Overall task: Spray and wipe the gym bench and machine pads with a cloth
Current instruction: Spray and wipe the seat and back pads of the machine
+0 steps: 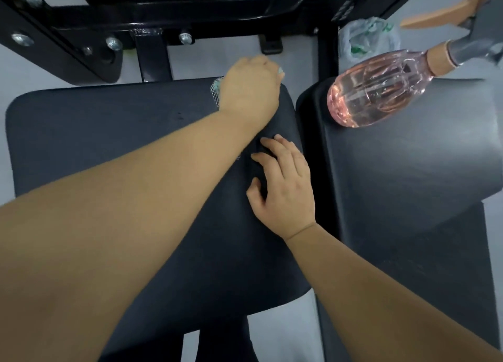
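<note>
A black seat pad (109, 143) fills the middle of the view, with a second black pad (408, 171) beside it on the right. My left hand (250, 89) reaches to the seat pad's far right corner and grips a checkered cloth (217, 90), which is mostly hidden under the hand. On the seat pad's right edge my right hand (284, 184) rests with its fingers spread, holding nothing. A pink clear spray bottle (378, 89) with a grey trigger head lies on the far end of the right pad.
The black steel machine frame (163, 15) with bolts crosses the top of the view, just beyond the seat pad. A crumpled plastic bag (367, 39) lies on the pale floor behind the right pad. A narrow gap separates the two pads.
</note>
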Tool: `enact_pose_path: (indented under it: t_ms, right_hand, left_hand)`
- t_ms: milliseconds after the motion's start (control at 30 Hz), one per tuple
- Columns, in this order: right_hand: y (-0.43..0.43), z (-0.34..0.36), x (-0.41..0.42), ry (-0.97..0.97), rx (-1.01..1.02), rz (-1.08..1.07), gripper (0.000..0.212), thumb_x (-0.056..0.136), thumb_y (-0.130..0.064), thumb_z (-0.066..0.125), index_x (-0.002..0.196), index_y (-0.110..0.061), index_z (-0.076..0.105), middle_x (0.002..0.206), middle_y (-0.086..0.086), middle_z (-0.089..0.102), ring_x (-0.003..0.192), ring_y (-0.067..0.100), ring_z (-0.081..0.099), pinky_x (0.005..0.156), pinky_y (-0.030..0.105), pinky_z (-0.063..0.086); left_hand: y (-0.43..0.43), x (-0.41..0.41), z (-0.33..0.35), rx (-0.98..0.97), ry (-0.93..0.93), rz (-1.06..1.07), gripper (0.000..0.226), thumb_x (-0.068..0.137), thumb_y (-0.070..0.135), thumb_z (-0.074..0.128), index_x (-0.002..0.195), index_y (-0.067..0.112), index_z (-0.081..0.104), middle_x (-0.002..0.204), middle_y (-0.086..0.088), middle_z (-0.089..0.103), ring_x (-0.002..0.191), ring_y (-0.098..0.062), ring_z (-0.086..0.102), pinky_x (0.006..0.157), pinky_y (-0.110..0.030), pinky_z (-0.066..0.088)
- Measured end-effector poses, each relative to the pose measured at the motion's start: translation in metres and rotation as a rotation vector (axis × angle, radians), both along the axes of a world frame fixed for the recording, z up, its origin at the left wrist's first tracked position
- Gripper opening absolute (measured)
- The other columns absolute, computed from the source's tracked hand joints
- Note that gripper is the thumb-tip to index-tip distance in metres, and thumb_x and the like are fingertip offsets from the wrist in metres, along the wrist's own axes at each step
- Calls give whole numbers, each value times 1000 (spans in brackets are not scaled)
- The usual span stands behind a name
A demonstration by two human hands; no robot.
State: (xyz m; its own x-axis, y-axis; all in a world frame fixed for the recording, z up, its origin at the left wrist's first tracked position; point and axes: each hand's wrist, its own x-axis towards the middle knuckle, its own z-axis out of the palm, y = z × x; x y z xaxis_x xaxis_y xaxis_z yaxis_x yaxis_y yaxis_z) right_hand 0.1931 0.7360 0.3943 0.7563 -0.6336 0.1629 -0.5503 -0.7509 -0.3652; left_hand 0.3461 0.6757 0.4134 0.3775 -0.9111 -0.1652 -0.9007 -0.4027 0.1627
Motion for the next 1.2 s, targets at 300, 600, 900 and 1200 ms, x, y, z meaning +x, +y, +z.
enact_pose_path:
  t_ms: [300,600,900,1200]
  right_hand:
    - [0,-3,-3,-143,55,-38,24,75,-11,57,96,-1,60,102,17,60,104,34,53,97,44,42]
    - [2,14,-38,-445,321,-264,26,80,-7,52,104,1,55,109,10,51,104,25,50,96,36,42]
    - [-51,40,35,-306,767,-557,59,90,-43,44,137,-9,41,143,8,41,132,20,37,109,38,33]
    - [-34,23,17,-73,513,-470,54,95,-8,47,145,-10,28,147,7,37,133,20,35,106,25,27]
  left_hand:
    - [-14,-34,10,64,28,-519,34,102,21,31,93,9,62,98,-8,62,80,-23,50,65,-33,34]
    - [24,-35,11,-34,435,-275,39,101,31,33,125,11,55,131,-4,48,133,-21,32,116,-32,5]
    - [26,-44,51,-191,1417,506,37,102,27,23,133,25,41,128,0,54,121,-10,47,102,-14,36]
    - [134,-53,36,65,444,444,58,92,39,48,145,26,28,153,-5,16,140,-26,7,113,-41,16]
